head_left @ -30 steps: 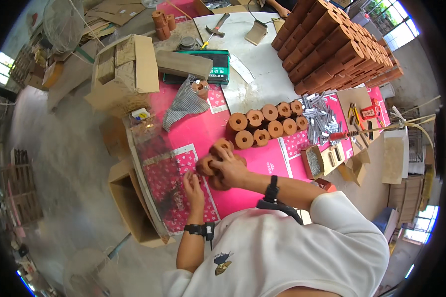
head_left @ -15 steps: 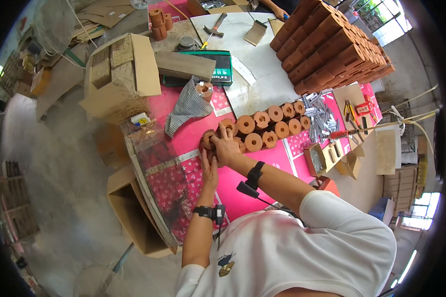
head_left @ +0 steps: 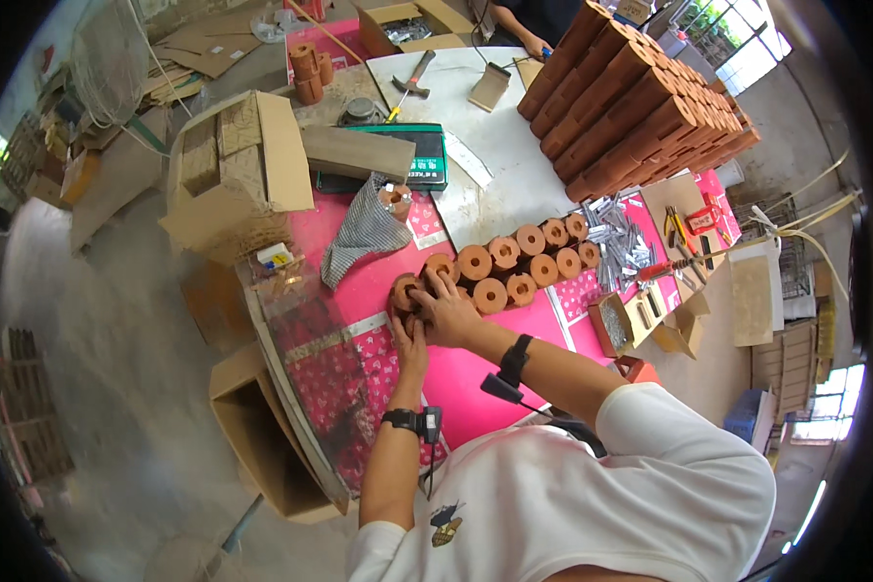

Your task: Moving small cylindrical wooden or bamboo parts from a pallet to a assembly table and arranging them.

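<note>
Reddish-brown cylinders with round centre holes (head_left: 490,295) stand upright in two slanting rows on the pink table cover. My left hand (head_left: 410,349) is at the rows' left end, its fingers pressed against the near side of the end cylinders. Over the top of the same end reaches my right hand (head_left: 450,317), thumb and fingers closed around a cylinder and partly hiding it. The leftmost cylinder (head_left: 403,289) shows just beyond my fingertips. A striped cloth (head_left: 367,233) lies behind the rows, against another brown cylinder (head_left: 395,200).
A tall stack of brown cylinders (head_left: 630,107) stands at the far right. Metal pieces (head_left: 619,242) are heaped at the rows' right end. A hanging red screwdriver (head_left: 658,270), an open carton (head_left: 238,160), a hammer (head_left: 414,80) and a co-worker's hand (head_left: 535,45) are around the table.
The whole view has shifted, so the table appears slightly lower. Both hands stay at the left end of the rows, with the right fingers slightly shifted over the cylinders.
</note>
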### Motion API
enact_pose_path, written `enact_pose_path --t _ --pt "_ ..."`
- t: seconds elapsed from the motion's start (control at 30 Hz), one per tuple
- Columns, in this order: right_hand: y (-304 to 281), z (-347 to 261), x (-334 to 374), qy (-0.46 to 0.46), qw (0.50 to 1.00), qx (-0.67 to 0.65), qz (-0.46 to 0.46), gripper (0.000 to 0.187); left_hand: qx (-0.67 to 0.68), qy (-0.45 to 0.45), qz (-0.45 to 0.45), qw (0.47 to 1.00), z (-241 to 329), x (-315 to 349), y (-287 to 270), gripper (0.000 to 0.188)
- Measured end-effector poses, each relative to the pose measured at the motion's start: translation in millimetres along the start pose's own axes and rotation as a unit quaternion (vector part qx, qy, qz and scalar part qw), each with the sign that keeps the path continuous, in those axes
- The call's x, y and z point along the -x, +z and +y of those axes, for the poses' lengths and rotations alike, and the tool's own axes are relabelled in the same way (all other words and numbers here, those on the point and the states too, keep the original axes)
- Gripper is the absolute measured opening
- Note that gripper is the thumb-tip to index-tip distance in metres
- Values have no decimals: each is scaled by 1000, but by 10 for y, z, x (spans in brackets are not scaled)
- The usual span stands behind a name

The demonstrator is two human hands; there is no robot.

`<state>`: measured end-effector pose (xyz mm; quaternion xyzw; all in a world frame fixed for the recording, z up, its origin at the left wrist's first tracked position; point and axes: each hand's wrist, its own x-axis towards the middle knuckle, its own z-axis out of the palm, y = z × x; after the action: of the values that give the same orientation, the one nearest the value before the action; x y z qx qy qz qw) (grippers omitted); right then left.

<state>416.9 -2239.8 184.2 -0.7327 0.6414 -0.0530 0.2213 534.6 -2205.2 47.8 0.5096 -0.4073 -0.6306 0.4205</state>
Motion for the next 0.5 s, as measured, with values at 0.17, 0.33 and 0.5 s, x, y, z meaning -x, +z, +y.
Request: enact_pose_path --t 0.17,0.33,0.5 --pt "-57 -63 560 -107 992 68 20 67 -78 2 12 997 -267 20 -183 85" --pt "-176 230 1277 -157 957 31 -243 61 -45 17 41 998 147 337 -79 82" --pt "-125 685 1762 -170 919 76 -347 59 -162 27 165 973 90 1221 -304 64"
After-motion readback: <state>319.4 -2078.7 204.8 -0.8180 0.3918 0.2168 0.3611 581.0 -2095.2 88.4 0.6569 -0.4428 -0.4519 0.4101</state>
